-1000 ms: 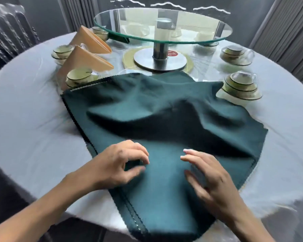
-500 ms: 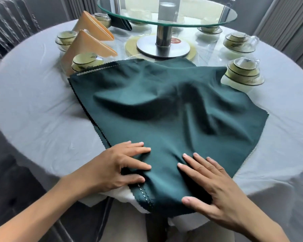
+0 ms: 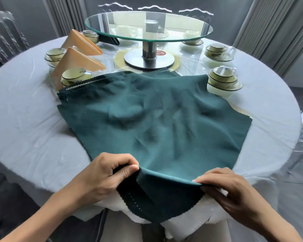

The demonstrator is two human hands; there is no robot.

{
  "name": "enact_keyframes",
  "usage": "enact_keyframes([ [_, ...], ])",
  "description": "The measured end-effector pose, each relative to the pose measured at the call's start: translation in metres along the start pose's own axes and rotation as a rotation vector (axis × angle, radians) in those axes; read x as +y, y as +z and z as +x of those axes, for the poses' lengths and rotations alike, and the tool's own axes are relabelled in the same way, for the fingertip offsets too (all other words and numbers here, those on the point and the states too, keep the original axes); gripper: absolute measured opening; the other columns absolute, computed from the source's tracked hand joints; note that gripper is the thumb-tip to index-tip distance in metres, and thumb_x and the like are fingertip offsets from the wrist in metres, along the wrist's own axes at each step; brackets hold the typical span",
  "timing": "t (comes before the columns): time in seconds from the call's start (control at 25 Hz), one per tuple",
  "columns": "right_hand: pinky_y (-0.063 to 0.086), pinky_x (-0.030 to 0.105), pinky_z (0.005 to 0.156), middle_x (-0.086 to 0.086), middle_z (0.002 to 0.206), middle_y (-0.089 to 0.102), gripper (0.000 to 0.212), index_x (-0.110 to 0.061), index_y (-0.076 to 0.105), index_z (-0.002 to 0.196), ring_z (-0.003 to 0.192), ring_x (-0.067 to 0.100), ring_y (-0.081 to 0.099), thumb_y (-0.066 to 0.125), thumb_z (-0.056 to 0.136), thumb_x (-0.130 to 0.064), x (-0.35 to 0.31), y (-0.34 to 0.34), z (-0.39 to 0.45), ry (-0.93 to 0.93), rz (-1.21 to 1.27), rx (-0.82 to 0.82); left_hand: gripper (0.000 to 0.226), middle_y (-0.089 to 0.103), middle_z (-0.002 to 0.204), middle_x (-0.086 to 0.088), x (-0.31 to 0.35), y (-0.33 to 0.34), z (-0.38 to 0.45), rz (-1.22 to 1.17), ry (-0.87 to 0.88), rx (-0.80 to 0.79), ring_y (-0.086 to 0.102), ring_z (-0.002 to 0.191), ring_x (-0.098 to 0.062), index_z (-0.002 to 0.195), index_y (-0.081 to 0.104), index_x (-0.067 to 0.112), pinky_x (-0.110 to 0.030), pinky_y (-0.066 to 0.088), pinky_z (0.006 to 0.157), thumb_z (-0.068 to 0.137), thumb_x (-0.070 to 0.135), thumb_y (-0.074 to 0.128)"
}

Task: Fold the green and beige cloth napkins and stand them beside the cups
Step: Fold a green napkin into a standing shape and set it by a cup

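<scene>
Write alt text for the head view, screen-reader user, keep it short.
Two hands pinch the near edge of a green napkin spread flat on a round white-clothed table: the left hand and the right hand each grip the cloth at the table's edge. Behind it stand two folded beige napkins beside cups, with a glass turntable at the centre.

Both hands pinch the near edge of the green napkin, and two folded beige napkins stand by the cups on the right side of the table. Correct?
Not quite. In the head view the two beige napkins stand on the left. The left hand and right hand do pinch the green napkin.
</scene>
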State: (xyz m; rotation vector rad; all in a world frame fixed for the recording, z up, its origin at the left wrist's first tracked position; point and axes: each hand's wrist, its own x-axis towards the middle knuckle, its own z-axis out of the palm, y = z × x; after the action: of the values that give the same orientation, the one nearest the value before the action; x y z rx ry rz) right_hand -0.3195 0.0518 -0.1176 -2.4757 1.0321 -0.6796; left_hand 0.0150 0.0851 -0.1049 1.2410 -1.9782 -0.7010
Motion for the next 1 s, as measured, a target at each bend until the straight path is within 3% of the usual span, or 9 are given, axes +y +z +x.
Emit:
enact_keyframes([
  [0.12,0.043,0.014,0.065,-0.020,0.086,0.067,0.025,-0.035,0.065,0.101,0.075,0.001,0.060,0.047,0.098,-0.052,-0.004,-0.015,-0.007,0.043,0.139,0.011,0.026,0.055,0.064,0.013,0.017,-0.001,-0.001,-0.032,-0.027,0.009,0.050,0.058,-0.003,0.081,0.063,0.026,-0.016,0.038,0.057,0.095,0.045,0.053],
  [0.32,0.038,0.019,0.056,-0.008,0.066,0.059,0.029,-0.020,0.066,0.077,0.063,0.003,0.048,0.056,0.097,-0.039,-0.012,-0.064,0.035,0.184,0.467,-0.296,0.025,0.062,0.069,0.013,0.047,-0.025,0.027,-0.188,-0.133,-0.155,0.054,0.065,0.001,0.080,0.069,0.025,-0.015,0.042,0.062,0.093,0.044,0.059],
  [0.44,0.046,0.026,0.065,-0.010,0.070,0.065,0.017,-0.025,0.067,0.078,0.069,0.009,0.058,0.064,0.092,-0.033,0.008,-0.064,0.086,0.315,0.116,0.056,0.010,0.068,0.080,0.012,0.022,-0.031,0.070,0.169,-0.119,0.120,0.062,0.073,-0.007,0.093,0.069,0.027,-0.027,0.046,0.072,0.093,0.035,0.064],
  [0.52,0.047,0.038,0.078,-0.007,0.087,0.068,0.011,-0.026,0.065,0.099,0.085,0.022,0.062,0.067,0.089,-0.029,0.015,-0.051,0.104,0.369,-0.298,0.350,0.027,0.067,0.101,0.005,0.006,-0.028,0.085,0.644,-0.094,0.326,0.062,0.086,-0.022,0.115,0.064,0.023,-0.038,0.047,0.078,0.090,0.032,0.068],
  [0.6,0.043,0.043,0.081,-0.004,0.102,0.066,0.026,-0.023,0.062,0.111,0.092,0.026,0.059,0.068,0.085,-0.027,0.012,-0.034,0.099,0.272,-0.392,0.435,0.038,0.063,0.116,0.001,-0.005,-0.017,0.076,0.780,0.087,0.238,0.061,0.098,-0.025,0.121,0.062,0.020,-0.041,0.047,0.080,0.087,0.037,0.065],
  [0.68,0.044,0.043,0.080,-0.007,0.107,0.064,0.028,-0.023,0.062,0.109,0.094,0.021,0.059,0.064,0.083,-0.030,0.006,-0.016,0.074,0.119,-0.303,0.335,0.048,0.063,0.122,0.005,-0.011,-0.004,0.053,0.731,0.217,-0.007,0.060,0.107,-0.019,0.124,0.062,0.022,-0.038,0.048,0.084,0.084,0.047,0.059],
  [0.76,0.043,0.040,0.089,-0.012,0.121,0.061,0.037,-0.026,0.062,0.116,0.109,0.017,0.058,0.059,0.081,-0.035,0.011,0.002,0.042,0.080,-0.279,0.106,0.055,0.059,0.134,0.008,-0.026,0.005,0.030,0.734,0.156,-0.189,0.055,0.121,-0.014,0.134,0.057,0.024,-0.035,0.047,0.094,0.085,0.048,0.054],
  [0.88,0.037,0.036,0.099,-0.012,0.137,0.057,0.043,-0.029,0.063,0.125,0.126,0.016,0.053,0.051,0.085,-0.039,0.035,0.010,0.017,0.189,-0.311,0.003,0.047,0.060,0.138,0.001,-0.042,0.011,0.017,0.774,0.064,-0.189,0.057,0.127,-0.021,0.132,0.062,0.019,-0.038,0.050,0.097,0.089,0.028,0.044],
  [1.0,0.039,0.034,0.096,-0.014,0.129,0.063,0.035,-0.033,0.067,0.118,0.121,0.014,0.058,0.045,0.090,-0.036,0.033,-0.001,0.012,0.194,-0.250,0.008,0.041,0.070,0.123,0.002,-0.025,0.006,0.014,0.781,0.087,-0.145,0.066,0.115,-0.019,0.116,0.073,0.018,-0.032,0.047,0.092,0.088,0.025,0.043],
])
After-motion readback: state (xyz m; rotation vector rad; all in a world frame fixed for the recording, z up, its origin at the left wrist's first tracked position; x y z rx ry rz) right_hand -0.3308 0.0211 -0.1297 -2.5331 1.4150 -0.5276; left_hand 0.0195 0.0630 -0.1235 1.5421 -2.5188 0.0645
